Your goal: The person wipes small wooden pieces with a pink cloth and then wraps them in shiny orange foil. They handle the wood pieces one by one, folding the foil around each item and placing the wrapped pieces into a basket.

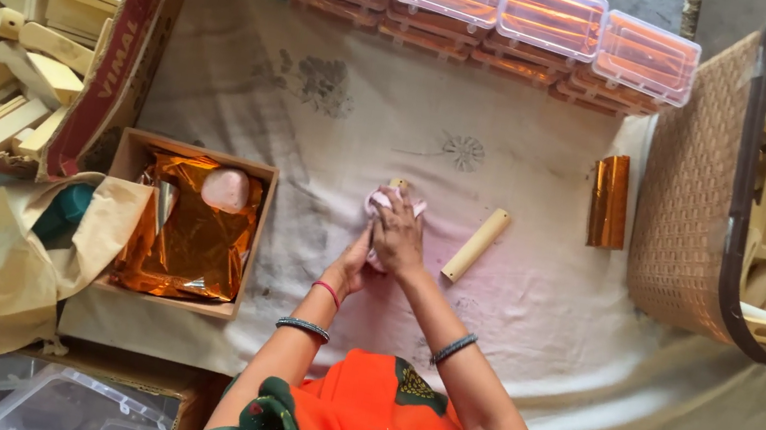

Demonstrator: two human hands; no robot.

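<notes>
A small pale wooden piece wrapped in a pink-white cloth (393, 204) lies at the middle of the stained white sheet (334, 137) that covers the work surface. The right hand (398, 238) presses on top of it, its grip closed over the cloth; the left hand (353, 266) touches the cloth's near side, but whether its grip is closed cannot be told. Just right of the cloth lies a pale wooden cylinder (475, 245), apart from it; farther right stands a roll of copper-orange foil (610, 201), beside a brown woven plastic basket (695, 191) of pale wooden pieces. Left of the cloth sits an open cardboard box (184, 224) holding crumpled orange foil and a pink lump. Beyond the cloth runs a row of clear plastic lidded boxes (495, 4).
</notes>
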